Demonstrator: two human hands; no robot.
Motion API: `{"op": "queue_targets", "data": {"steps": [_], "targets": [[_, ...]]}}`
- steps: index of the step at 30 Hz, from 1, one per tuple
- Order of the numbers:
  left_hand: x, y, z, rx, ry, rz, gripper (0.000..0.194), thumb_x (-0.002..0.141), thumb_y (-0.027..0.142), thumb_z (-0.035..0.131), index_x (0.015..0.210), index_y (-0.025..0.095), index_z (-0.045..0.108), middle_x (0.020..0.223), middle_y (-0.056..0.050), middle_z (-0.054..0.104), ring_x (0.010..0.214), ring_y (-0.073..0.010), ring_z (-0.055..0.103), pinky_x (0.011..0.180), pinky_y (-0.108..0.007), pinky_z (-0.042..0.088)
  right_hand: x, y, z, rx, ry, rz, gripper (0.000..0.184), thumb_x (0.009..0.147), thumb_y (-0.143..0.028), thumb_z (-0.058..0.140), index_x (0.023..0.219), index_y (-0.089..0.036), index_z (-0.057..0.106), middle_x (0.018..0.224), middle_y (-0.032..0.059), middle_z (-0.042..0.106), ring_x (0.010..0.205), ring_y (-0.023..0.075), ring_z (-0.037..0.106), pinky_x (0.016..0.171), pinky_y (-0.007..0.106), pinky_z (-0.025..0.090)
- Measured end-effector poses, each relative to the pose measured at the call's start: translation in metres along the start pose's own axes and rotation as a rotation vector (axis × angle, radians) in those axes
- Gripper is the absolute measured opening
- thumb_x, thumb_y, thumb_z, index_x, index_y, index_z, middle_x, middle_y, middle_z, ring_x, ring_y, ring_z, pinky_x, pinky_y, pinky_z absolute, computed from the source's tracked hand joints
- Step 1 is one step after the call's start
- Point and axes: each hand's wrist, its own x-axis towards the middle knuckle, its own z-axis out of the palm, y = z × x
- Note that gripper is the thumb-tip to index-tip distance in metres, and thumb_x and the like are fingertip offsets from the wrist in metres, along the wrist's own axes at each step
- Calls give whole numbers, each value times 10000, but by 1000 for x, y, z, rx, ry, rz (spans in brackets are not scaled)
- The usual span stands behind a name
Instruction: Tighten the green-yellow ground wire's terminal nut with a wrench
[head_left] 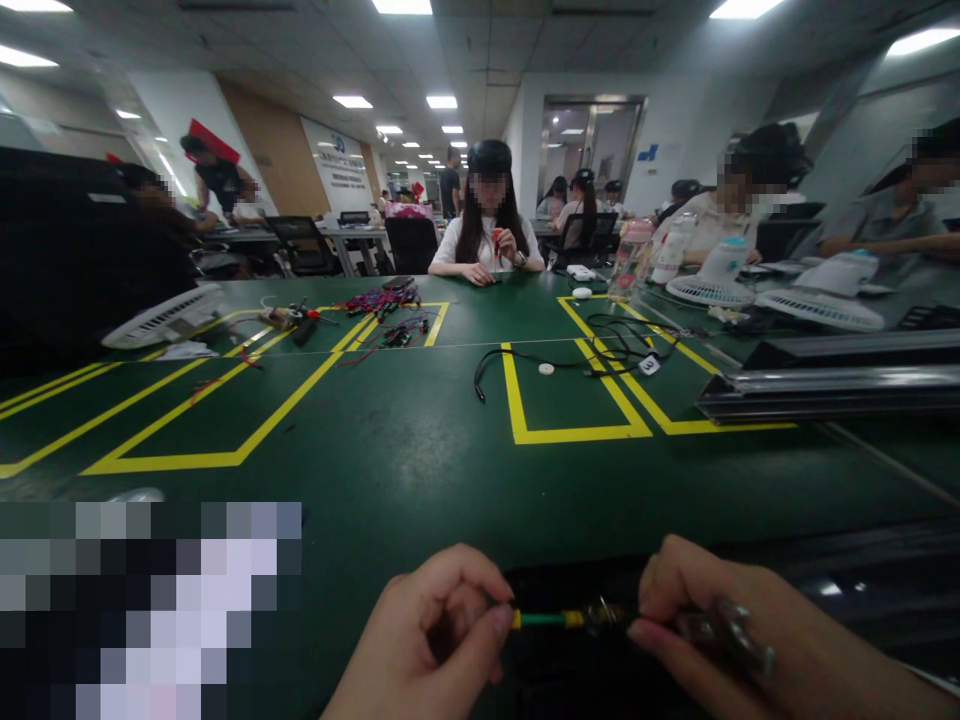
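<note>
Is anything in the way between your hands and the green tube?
No, nothing visible is: the left hand pinches one end of the green tube, and the right hand pinches the metal end.

We see a thin cylindrical sleeved connector [551,619], banded green then yellow, ending in brassy metal. The dark green rubber work mat [420,480] carries bright yellow taped rectangles [574,432]. On it lie a tangle of purple, red and blue thin wires [382,298] and a glossy black cable [499,352]. Beyond, we notice a white plastic desk fan [165,316] with a ribbed, slatted pattern.
</note>
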Motion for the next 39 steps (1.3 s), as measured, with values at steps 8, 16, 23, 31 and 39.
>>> {"op": "queue_targets", "data": {"steps": [8,16,23,31,39], "targets": [[2,8,2,18,-11,-8,204,997,396,991,981,249,851,668,34,757,666,-201,615,698,-301,416,36,-48,-32,-151,-167,-48,281,978,-92,851,862,-317,728,760,-69,896,577,205,825,556,231,555],[0,4,0,13,9,-10,173,1006,385,1002,1001,248,897,685,15,806,680,-205,653,701,-287,452,59,-62,-53,-386,-411,-246,411,864,67,909,910,-295,721,847,-65,905,625,218,860,561,242,493],[1,3,0,-16,2,-1,167,1002,367,1016,1000,235,915,671,20,804,645,-183,641,687,-262,432,64,-71,-59,-384,-496,-329,413,823,101,880,947,-268,740,905,-16,923,692,221,869,599,237,511],[2,3,-1,7,-13,7,165,1009,357,1002,1012,235,890,671,36,769,656,-187,627,696,-272,421,42,-33,-61,-68,-180,-117,227,1043,-173,897,927,-319,766,809,-69,816,659,195,742,621,243,556],[0,2,-1,21,-1,-13,185,1018,398,1001,1007,260,879,684,34,773,687,-206,648,709,-284,435,57,-60,-35,-67,80,-3,280,1120,-574,983,1028,-346,847,695,-51,692,682,251,717,596,272,586]]}}
